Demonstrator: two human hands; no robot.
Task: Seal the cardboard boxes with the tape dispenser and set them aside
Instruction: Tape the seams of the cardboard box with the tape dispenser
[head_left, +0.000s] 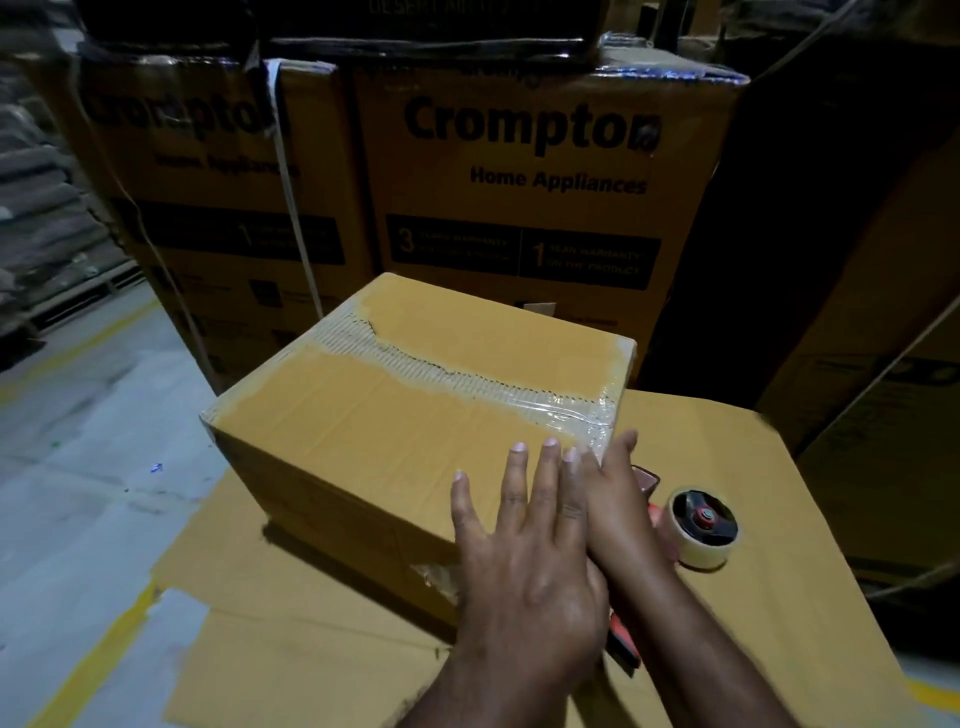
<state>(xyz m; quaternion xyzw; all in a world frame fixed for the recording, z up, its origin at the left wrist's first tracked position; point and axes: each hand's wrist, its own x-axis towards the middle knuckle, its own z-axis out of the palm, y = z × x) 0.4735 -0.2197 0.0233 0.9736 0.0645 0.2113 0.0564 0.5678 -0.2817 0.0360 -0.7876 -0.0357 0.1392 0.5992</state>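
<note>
Both hands lie flat, holding nothing: my left hand (524, 545) on the cardboard box (374, 415), my right hand (618, 499) pressing clear tape (571, 410) at its corner. The tape dispenser (701, 525) lies just beside. Sealing looks nearly done; next I need both hands to lift the box away.

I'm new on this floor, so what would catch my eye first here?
The cardboard box in the middle, its top torn along a taped seam, with the left hand and right hand flat on its near right corner. The tape dispenser lies right of it; big Crompton cartons stand behind.
</note>
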